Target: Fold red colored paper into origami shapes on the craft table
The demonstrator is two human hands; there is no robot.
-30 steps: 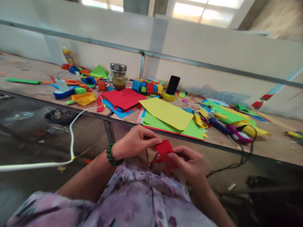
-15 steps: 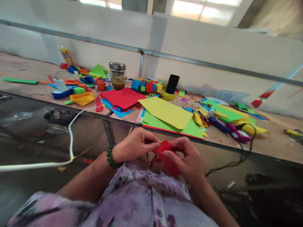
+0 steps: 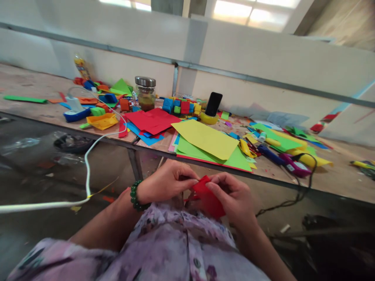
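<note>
Between my two hands, just below the table's front edge and above my lap, is a small piece of folded red paper (image 3: 211, 201). My left hand (image 3: 168, 180), with a green bead bracelet at the wrist, pinches its left corner between thumb and fingertips. My right hand (image 3: 234, 195) grips the upper right edge, thumb on the near face and fingers curled behind. The paper's lower part hangs down toward my floral shirt. Yellow sheets (image 3: 206, 136) and green sheets (image 3: 240, 162) lie stacked on the table in front of my hands.
The table (image 3: 331, 179) carries red sheets (image 3: 154, 120), a lidded glass jar (image 3: 145, 95), folded paper cubes (image 3: 184, 107), a phone (image 3: 213, 103) on a yellow roll, and a purple device (image 3: 295, 166) with a black cord. A white cable (image 3: 88, 168) hangs off the left front edge.
My right thumb has slid up toward the top edge of the red paper. The paper is turned slightly, showing more of its face. My left hand has barely moved.
</note>
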